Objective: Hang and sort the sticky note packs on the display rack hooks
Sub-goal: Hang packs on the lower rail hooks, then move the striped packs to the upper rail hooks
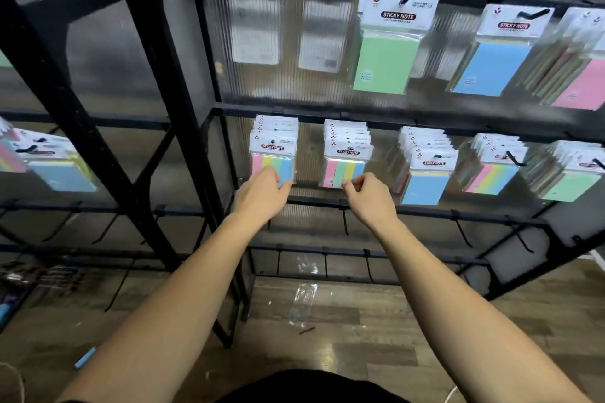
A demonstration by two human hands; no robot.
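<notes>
Sticky note packs (273, 150) hanging on middle-row hooks, 12 o'clock. Left hand (262, 195) touching striped pack, grip unclear. Right hand (368, 195) pinching neighbouring pack (347, 167) at 1 o'clock. Risk: tugging slips front packs off hook, dropping to floor (327, 321).

Left hand (262, 195) and right hand (370, 195) reach forward, fingers curled.

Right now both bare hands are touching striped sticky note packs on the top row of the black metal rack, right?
Not quite. In the head view, the left hand and right hand touch striped sticky note packs on the middle row of the black metal rack, not the top.
</notes>
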